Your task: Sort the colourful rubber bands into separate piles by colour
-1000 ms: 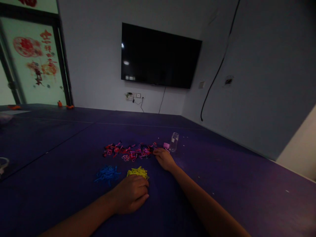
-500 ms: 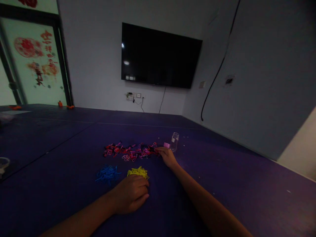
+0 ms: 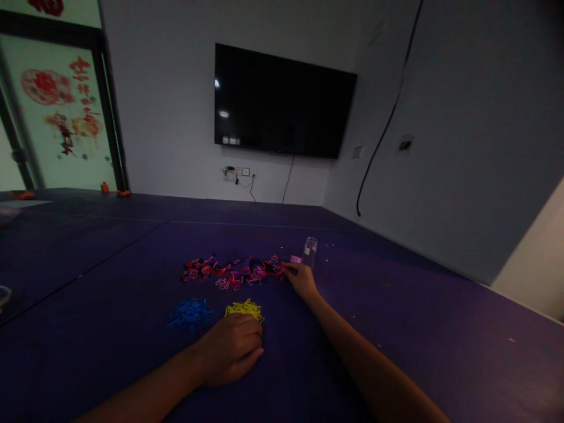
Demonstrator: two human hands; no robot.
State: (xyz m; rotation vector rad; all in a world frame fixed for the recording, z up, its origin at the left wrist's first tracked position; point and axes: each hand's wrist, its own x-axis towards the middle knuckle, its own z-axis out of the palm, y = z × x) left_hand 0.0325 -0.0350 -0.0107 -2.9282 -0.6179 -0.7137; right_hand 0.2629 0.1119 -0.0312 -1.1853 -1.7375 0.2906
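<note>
A long, loose pile of small red, pink and black loop-shaped clips (image 3: pixel 231 272) lies on the purple surface (image 3: pixel 396 329). At its right end, my right hand (image 3: pixel 302 280) has thumb and fingertips pinched together among the loops; what they grip is too small to make out. My left hand (image 3: pixel 231 349) rests with curled fingers against the near side of a yellow pile of clips (image 3: pixel 244 309), and its palm side is hidden. Left of that is a blue pile of clips (image 3: pixel 190 313). A clear plastic bottle (image 3: pixel 310 251) stands just behind my right hand, beside a pink piece (image 3: pixel 295 259).
Small white scraps (image 3: pixel 326 252) are scattered at right. A pale ring-like thing (image 3: pixel 4 295) sits at the left edge. Orange objects (image 3: pixel 123 193) lie near the glass door (image 3: pixel 61 117). A television (image 3: pixel 284 103) hangs on the far wall, and a black cable (image 3: pixel 379 150) dangles at right.
My right hand has shifted slightly right and back at the pile's right end, its fingertips drawing together. My left hand has stayed in place. The view has tilted a little.
</note>
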